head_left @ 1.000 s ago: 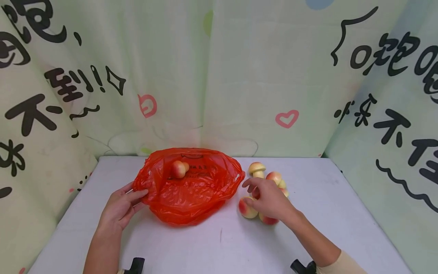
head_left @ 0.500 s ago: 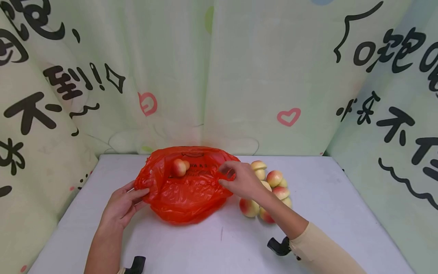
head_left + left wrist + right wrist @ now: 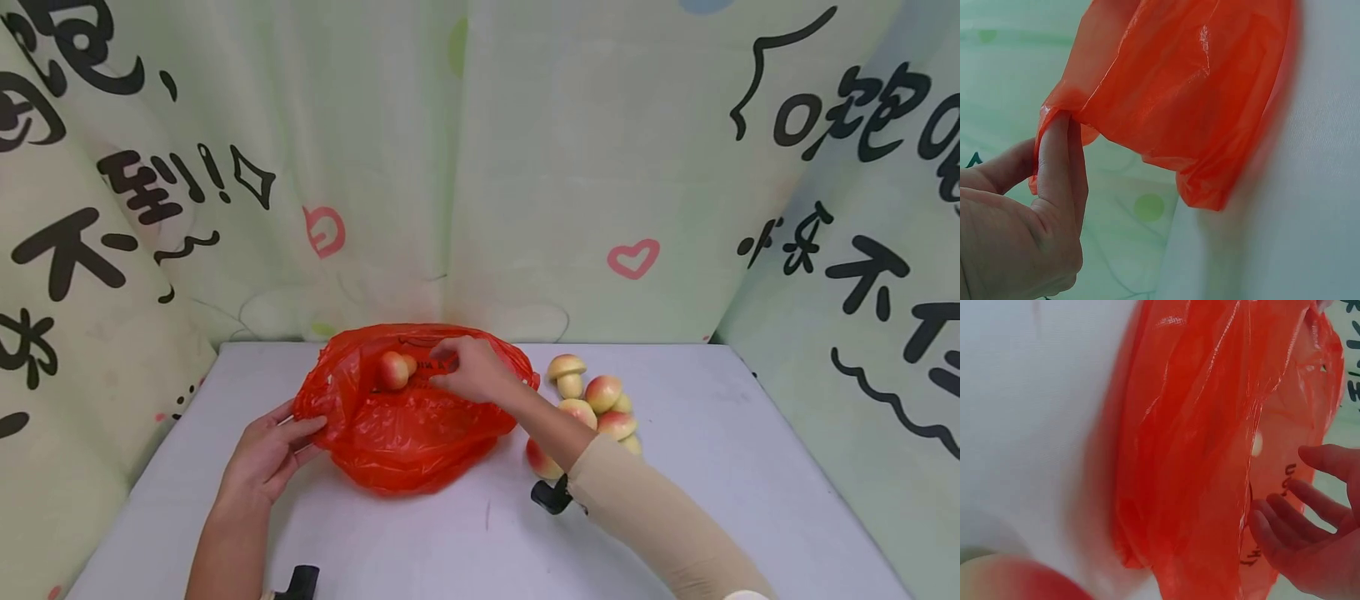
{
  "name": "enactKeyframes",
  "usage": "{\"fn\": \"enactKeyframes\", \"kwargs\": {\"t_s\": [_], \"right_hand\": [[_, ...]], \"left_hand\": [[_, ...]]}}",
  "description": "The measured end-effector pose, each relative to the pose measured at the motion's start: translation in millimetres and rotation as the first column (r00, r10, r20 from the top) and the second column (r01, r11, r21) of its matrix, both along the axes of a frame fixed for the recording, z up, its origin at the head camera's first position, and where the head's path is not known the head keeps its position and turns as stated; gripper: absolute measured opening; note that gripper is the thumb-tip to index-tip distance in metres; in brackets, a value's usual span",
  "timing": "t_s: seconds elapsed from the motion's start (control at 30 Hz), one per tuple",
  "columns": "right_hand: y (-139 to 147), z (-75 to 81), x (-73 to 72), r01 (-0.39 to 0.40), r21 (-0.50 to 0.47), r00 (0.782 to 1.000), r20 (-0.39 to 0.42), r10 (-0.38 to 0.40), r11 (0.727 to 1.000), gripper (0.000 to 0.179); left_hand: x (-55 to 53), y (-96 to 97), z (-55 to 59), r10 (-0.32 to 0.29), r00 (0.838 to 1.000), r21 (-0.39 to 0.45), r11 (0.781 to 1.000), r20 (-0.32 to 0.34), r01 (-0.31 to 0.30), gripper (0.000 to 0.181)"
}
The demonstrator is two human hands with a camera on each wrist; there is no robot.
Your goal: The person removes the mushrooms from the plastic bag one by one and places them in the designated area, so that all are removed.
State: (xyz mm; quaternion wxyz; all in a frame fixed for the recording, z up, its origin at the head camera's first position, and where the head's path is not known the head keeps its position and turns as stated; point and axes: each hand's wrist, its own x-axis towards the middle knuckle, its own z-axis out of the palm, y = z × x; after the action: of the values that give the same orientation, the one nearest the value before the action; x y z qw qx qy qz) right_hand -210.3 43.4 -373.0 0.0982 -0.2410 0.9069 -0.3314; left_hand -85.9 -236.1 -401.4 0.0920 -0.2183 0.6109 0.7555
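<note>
A red plastic bag stands with its mouth spread wide on the table. My left hand pinches its left edge between thumb and fingers, as the left wrist view also shows. Inside the bag lies a toy mushroom with a red and cream cap. My right hand reaches over the bag's right rim into the mouth, to the right of that mushroom. In the right wrist view its loosely bent fingers hold nothing. Several more toy mushrooms sit right of the bag, some partly hidden by the right forearm.
The white table extends around the bag and the mushrooms. Pale green curtains with black writing enclose its back and sides. A black wrist mount on the right arm hangs close to the nearest mushrooms.
My right hand has moved left from above the mushroom group, across the bag's right rim and into its mouth. The left hand keeps its grip on the bag's edge.
</note>
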Motion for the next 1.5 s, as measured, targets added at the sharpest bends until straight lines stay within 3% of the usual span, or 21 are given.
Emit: {"fn": "enactKeyframes", "kwargs": {"t_s": [0.27, 0.53, 0.63, 0.87, 0.97, 1.2, 1.33, 1.5], "right_hand": [[-32, -4.0, -16.0, -0.026, 0.073, 0.999, 0.042, 0.023, 0.997, 0.046], [-50, -18.9, -25.3, 0.005, 0.056, 0.994, 0.105, -0.011, 0.998, 0.062], [-55, -21.0, -27.6, 0.016, 0.076, 0.996, 0.09, -0.023, 0.997, 0.058], [-67, -22.0, -33.0, -0.022, 0.18, 1.0, 0.024, 0.018, 0.983, 0.026], [-69, -23.8, -34.3, -0.021, 0.226, 1.0, 0.001, 0.021, 0.974, 0.026], [-65, -29.5, -34.2, -0.015, 0.22, 1.0, -0.013, 0.018, 0.975, 0.023], [-64, -28.0, -36.9, -0.026, 0.225, 0.998, -0.054, 0.039, 0.974, 0.031], [-61, -27.3, -38.8, -0.045, 0.172, 0.998, -0.035, 0.052, 0.984, 0.042]], "left_hand": [[1.0, -1.7, -1.9, -0.002, 1.0, 0.005, 1.0, -0.005, 0.002, 0.078], [0.5, 2.6, -0.5, -0.011, 1.0, 0.006, 1.0, -0.018, 0.011, 0.077], [-0.3, 3.8, -0.7, -0.011, 1.0, 0.001, 1.0, -0.016, 0.011, 0.077], [-1.2, 5.5, -0.5, -0.008, 1.0, -0.005, 1.0, -0.015, 0.008, 0.077], [-1.4, 6.7, -0.5, -0.005, 1.0, -0.006, 1.0, -0.014, 0.005, 0.077], [-0.8, 7.9, -2.5, 0.001, 1.0, -0.007, 1.0, -0.021, -0.001, 0.076], [-0.6, 6.2, -2.9, 0.008, 1.0, -0.007, 1.0, -0.018, -0.008, 0.076], [-0.4, 3.6, -1.7, 0.014, 1.0, -0.006, 1.0, -0.016, -0.014, 0.076]]}}
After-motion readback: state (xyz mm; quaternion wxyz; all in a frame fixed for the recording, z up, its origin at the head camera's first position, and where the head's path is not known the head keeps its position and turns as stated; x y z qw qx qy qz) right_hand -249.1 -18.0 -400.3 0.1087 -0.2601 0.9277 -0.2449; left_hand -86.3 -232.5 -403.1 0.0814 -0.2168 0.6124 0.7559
